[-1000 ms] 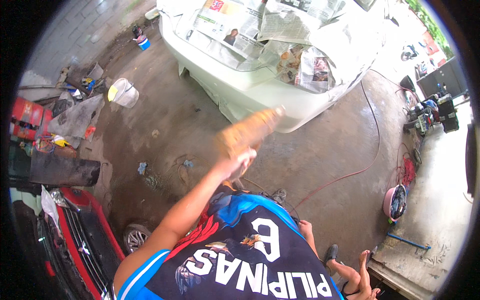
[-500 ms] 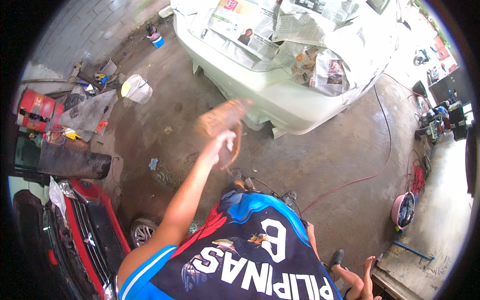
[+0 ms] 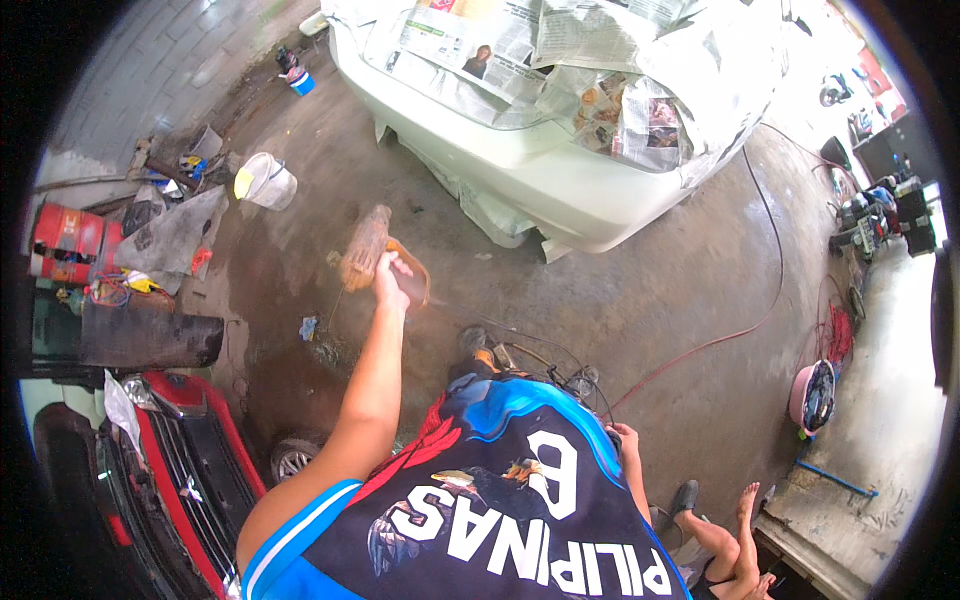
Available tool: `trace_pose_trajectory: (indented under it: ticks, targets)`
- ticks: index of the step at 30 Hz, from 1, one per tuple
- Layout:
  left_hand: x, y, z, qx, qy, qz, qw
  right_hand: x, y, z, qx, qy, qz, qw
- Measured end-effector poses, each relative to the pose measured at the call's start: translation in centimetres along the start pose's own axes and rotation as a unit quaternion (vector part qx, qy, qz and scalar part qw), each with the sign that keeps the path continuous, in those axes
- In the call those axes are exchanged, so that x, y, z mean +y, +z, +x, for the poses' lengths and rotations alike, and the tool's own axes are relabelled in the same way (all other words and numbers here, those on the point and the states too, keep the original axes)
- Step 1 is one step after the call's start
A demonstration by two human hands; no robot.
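Note:
My left hand [image 3: 393,281] is closed round the handle of a worn orange-brown corded power tool [image 3: 368,243], shaped like a heat gun with a thick barrel and a looped handle. It is held out in the air, its barrel tilted upward in the picture, over the concrete floor. Beyond it stands a white car bumper [image 3: 520,165], apart from the tool. Newspaper sheets [image 3: 590,50] cover the car above the bumper. My right hand [image 3: 626,434] is at my right side by the jersey's edge, its fingers curled and partly hidden; what they hold cannot be made out.
Cords and a red hose [image 3: 700,362] cross the floor by my feet. A white bucket [image 3: 268,182], a red drum [image 3: 75,240] and scrap are at left, with a red-black car front [image 3: 190,460] nearer. Another person's legs [image 3: 712,535] and a pink basin [image 3: 812,397] are at right.
My left hand has swung the power tool left, away from the bumper, and turned its barrel more upright. My right hand has come into view at my side.

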State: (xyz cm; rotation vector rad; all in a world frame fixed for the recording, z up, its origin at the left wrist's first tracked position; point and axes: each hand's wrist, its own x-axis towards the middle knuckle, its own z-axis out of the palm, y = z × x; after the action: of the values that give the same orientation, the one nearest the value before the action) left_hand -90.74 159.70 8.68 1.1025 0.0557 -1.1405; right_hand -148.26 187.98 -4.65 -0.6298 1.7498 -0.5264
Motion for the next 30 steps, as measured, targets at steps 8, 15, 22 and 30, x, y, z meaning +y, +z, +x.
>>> trace_pose_trajectory:
  ticks: [8, 15, 22, 30]
  targets:
    - [-7.3, -1.1, -8.3, -0.238, -0.177, 0.371, 0.880, -1.3, -1.1, -3.2, 0.123, 0.120, -0.276, 0.946]
    - [-4.6, -1.6, -5.9, -0.176, -0.101, 0.375, 0.905, -4.0, -5.1, -6.3, 0.312, 0.131, -0.482, 0.808]
    - [-4.5, -6.8, -4.6, 0.095, -0.005, 0.257, 0.962, -9.9, -8.0, -3.4, 0.370, 0.251, -0.196, 0.873]
    - [-18.8, 2.3, -14.3, -0.176, -0.070, 0.532, 0.825, -18.7, -10.0, 0.2, 0.398, -0.163, 0.195, 0.882]
